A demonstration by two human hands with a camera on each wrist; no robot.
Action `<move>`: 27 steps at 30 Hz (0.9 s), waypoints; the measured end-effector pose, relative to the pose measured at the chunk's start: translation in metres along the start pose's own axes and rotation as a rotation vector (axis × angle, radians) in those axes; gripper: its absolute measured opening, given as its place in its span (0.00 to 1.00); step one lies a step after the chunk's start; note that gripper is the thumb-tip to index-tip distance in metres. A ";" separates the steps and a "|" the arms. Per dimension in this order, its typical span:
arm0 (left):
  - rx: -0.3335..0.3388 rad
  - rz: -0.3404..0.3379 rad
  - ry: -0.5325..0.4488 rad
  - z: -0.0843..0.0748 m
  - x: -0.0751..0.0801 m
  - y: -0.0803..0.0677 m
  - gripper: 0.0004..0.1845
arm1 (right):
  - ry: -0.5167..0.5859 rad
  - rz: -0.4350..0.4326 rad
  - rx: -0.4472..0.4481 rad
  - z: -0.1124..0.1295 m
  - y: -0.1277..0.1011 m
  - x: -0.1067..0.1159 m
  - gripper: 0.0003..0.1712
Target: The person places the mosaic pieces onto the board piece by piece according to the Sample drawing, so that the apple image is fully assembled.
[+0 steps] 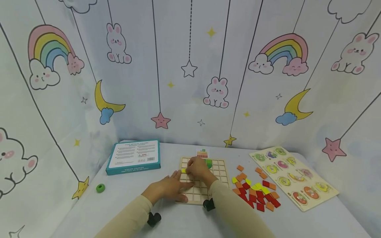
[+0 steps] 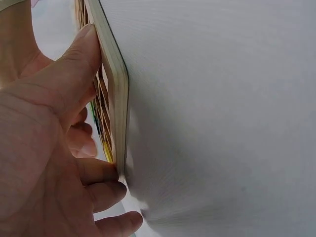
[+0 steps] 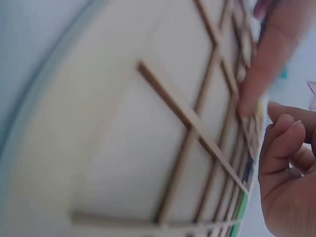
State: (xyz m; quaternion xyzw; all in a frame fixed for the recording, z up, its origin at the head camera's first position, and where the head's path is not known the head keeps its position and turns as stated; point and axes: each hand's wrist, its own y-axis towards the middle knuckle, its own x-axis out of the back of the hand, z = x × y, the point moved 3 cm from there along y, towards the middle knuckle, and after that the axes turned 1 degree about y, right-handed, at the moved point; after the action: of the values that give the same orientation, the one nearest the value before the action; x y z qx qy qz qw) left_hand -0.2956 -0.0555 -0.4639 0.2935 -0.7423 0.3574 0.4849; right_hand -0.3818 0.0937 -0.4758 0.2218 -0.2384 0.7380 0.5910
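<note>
A wooden grid board (image 1: pixel 197 197) lies on the table, with green pieces (image 1: pixel 209 163) in its far cells. My left hand (image 1: pixel 171 185) rests at its near left corner, thumb and index finger reaching over the grid. In the left wrist view, the other fingertips touch the board's edge (image 2: pixel 118 98). Over the far left cells, my right hand (image 1: pixel 198 168) has curled fingers. Their tips are beside a yellow tile (image 1: pixel 183 170) at the board's left side. Whether they pinch a piece is hidden. The right wrist view shows the board's wooden dividers (image 3: pixel 168 94) blurred.
A small picture card (image 1: pixel 203 153) lies beyond the board. Loose red, orange and yellow tiles (image 1: pixel 260 207) are scattered to its right, beside a fruit puzzle board (image 1: pixel 303 206). At left are a teal-edged box (image 1: pixel 134 157) and a green bead (image 1: pixel 100 188). Patterned cloth hangs behind.
</note>
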 end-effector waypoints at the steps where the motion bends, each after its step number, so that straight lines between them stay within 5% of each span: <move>1: 0.002 0.003 0.001 0.000 -0.001 0.001 0.36 | 0.059 0.006 0.002 -0.001 -0.002 0.006 0.07; 9: 0.013 -0.002 0.057 0.001 -0.003 0.010 0.37 | 0.665 -0.036 -0.086 -0.049 -0.033 0.108 0.22; 15: 0.038 0.008 0.037 0.005 -0.008 0.008 0.37 | 0.940 -0.074 -0.113 -0.110 -0.081 0.184 0.10; 20: 0.020 0.009 0.027 0.005 -0.008 0.006 0.37 | 1.121 -0.078 -0.179 -0.145 -0.108 0.211 0.14; 27: -0.010 0.006 0.034 0.008 -0.006 0.008 0.38 | 1.138 -0.111 -0.335 -0.165 -0.122 0.218 0.10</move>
State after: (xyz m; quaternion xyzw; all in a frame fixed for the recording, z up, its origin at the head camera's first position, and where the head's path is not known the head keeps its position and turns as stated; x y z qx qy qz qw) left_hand -0.3039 -0.0563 -0.4736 0.2827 -0.7366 0.3602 0.4978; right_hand -0.3143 0.3847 -0.4622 -0.2928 0.0144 0.6612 0.6906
